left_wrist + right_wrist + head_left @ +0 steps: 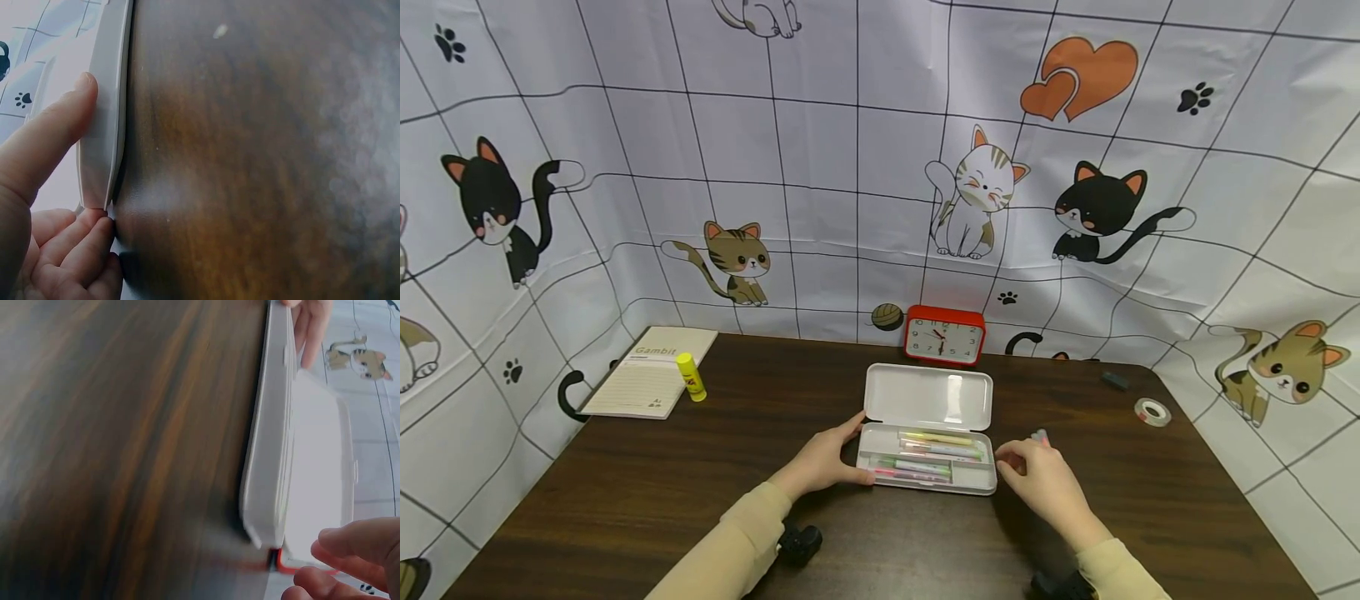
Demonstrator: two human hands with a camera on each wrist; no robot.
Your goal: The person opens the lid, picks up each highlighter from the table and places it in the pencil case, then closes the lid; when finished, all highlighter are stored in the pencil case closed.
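An open white pencil case lies on the table, its lid tilted back behind it. Several coloured pens lie in its compartments. My left hand grips the case's left end, thumb along the front side and fingers round the end, as the left wrist view shows too. Just off the right end of the case is my right hand, fingers loosely bent, with nothing visible between thumb and fingers in the right wrist view. A small greyish-pink thing shows behind that hand, mostly hidden; its kind is unclear.
A red clock stands behind the lid. At the back left are a notepad and a yellow glue stick. Toward the right rear lie a tape roll and a small dark object. A cat-patterned curtain hangs around the table.
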